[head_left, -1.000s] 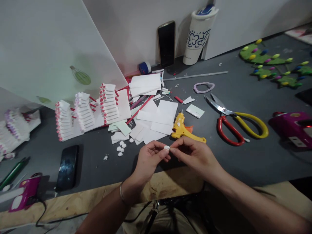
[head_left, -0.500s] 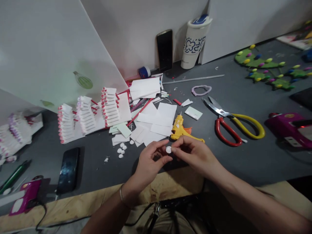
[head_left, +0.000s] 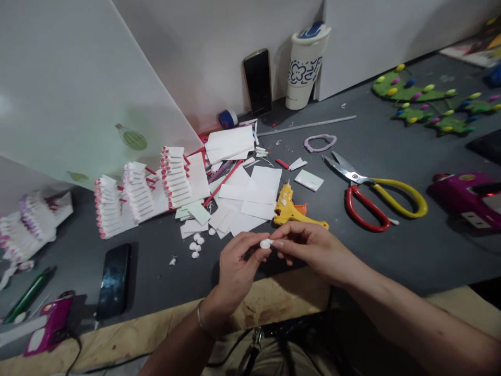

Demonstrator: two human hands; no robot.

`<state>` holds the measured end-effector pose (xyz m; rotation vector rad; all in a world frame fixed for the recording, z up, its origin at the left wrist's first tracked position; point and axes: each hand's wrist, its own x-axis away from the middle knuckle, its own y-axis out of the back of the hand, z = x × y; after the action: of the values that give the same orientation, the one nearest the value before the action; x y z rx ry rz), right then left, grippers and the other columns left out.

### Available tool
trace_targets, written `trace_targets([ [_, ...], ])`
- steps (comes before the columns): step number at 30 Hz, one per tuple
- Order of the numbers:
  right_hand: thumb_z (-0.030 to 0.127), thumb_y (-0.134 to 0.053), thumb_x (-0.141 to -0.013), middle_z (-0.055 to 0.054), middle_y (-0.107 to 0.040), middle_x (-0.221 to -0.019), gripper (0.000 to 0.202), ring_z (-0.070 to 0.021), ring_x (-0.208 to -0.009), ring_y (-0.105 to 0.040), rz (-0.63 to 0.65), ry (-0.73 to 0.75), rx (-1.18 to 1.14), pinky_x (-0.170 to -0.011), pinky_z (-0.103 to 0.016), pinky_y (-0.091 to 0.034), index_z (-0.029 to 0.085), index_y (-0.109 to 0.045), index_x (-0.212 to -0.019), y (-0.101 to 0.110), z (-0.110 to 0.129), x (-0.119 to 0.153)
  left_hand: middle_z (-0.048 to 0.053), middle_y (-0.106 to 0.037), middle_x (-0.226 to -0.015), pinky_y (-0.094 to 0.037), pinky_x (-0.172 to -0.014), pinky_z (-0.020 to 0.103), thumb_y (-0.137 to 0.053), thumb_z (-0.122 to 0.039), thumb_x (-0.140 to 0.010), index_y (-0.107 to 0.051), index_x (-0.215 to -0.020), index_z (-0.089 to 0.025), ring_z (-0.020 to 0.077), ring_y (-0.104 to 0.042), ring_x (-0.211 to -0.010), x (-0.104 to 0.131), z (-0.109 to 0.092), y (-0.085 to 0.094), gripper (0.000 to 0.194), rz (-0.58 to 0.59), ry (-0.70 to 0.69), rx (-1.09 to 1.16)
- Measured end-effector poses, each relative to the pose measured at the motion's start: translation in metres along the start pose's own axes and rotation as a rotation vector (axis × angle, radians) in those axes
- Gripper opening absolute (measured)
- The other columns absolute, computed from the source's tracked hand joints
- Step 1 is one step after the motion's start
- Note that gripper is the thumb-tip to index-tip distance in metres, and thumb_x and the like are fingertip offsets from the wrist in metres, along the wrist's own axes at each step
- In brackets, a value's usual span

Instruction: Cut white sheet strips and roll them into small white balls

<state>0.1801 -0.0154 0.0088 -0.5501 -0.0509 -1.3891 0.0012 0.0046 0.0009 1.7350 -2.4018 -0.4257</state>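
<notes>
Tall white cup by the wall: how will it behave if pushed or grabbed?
The cup is tall and narrows toward its base, so a high push may tip it. Its smooth, hard-looking sides probably won't squash. The lid hides the inside, so weight can't be judged.

No readable words. Cup (head_left: 306, 65): blue flower sign (head_left: 298, 72), letter-like marks (head_left: 313, 68) beside; small print (head_left: 298, 98) low down, illegible. Right-side purple box (head_left: 462, 196): yellow label (head_left: 466, 177), illegible.
</notes>
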Motion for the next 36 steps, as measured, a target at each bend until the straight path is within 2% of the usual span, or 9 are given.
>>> trace_targets([
  [7, 0.040, -0.077, -0.070, 0.003, -0.063, -0.062, 0.026, -0.0071, -0.052, -0.054, 0.010, -0.051, -0.064, -0.051, -0.021, -0.046, 0.019, -0.066, -0.079, -0.001, -0.002, 0.000, 0.001, -0.069, -0.080, -0.050, -0.055, 0.022, -0.074, -0.026, -0.076, -0.077, -0.091, -0.026, 0.0112, -0.060, -0.057, 0.000, -0.002, -0.002, 0.015, -0.015, 0.054, 0.114],
  [12, 0.043, -0.074, -0.073, 0.003, -0.065, -0.066, 0.027, -0.0081, -0.053, -0.054, -0.014, 0.006, 0.010, -0.052, -0.023, -0.046, 0.019, -0.063, -0.079, -0.001, -0.001, 0.000, 0.002, -0.067, -0.085, -0.054, -0.056, 0.023, -0.075, -0.030, -0.075, -0.076, -0.095, -0.024, 0.0118, -0.062, -0.061, -0.003, -0.002, -0.004, 0.021, 0.041, 0.185, 0.295],
  [20, 0.038, -0.067, -0.077, 0.002, -0.064, -0.069, 0.020, -0.0092, -0.055, -0.056, -0.042, 0.092, 0.106, -0.052, -0.023, -0.046, 0.020, -0.060, -0.080, -0.001, -0.002, 0.000, 0.003, -0.066, -0.085, -0.053, -0.058, 0.022, -0.077, -0.030, -0.072, -0.074, -0.097, -0.020, 0.0098, -0.060, -0.061, -0.007, -0.002, -0.004, 0.027, 0.087, 0.249, 0.365],
  [29, 0.032, -0.062, -0.081, 0.000, -0.067, -0.073, 0.011, -0.0134, -0.063, -0.059, -0.179, 0.248, 0.448, -0.058, -0.026, -0.046, 0.021, -0.063, -0.080, -0.003, -0.014, 0.001, 0.004, -0.070, -0.086, -0.052, -0.069, 0.022, -0.078, -0.026, -0.070, -0.070, -0.091, -0.017, 0.0127, -0.064, -0.073, -0.004, 0.002, -0.006, 0.024, 0.067, 0.321, 0.328],
  [32, 0.031, -0.061, -0.081, -0.001, -0.068, -0.072, 0.010, -0.0142, -0.064, -0.060, -0.225, 0.296, 0.523, -0.058, -0.027, -0.046, 0.021, -0.064, -0.079, -0.003, -0.014, 0.001, 0.003, -0.071, -0.084, -0.052, -0.069, 0.022, -0.079, -0.025, -0.069, -0.070, -0.090, -0.017, 0.0121, -0.064, -0.071, -0.004, 0.002, -0.006, 0.025, 0.082, 0.355, 0.364],
  [36, 0.032, -0.061, -0.082, -0.001, -0.069, -0.071, 0.013, -0.0141, -0.063, -0.060, -0.211, 0.337, 0.554, -0.057, -0.026, -0.046, 0.021, -0.065, -0.077, -0.001, -0.012, 0.001, 0.002, -0.071, -0.078, -0.053, -0.065, 0.022, -0.079, -0.029, -0.069, -0.070, -0.084, -0.015, 0.0110, -0.064, -0.064, -0.007, -0.004, -0.005, 0.023, 0.100, 0.386, 0.418],
])
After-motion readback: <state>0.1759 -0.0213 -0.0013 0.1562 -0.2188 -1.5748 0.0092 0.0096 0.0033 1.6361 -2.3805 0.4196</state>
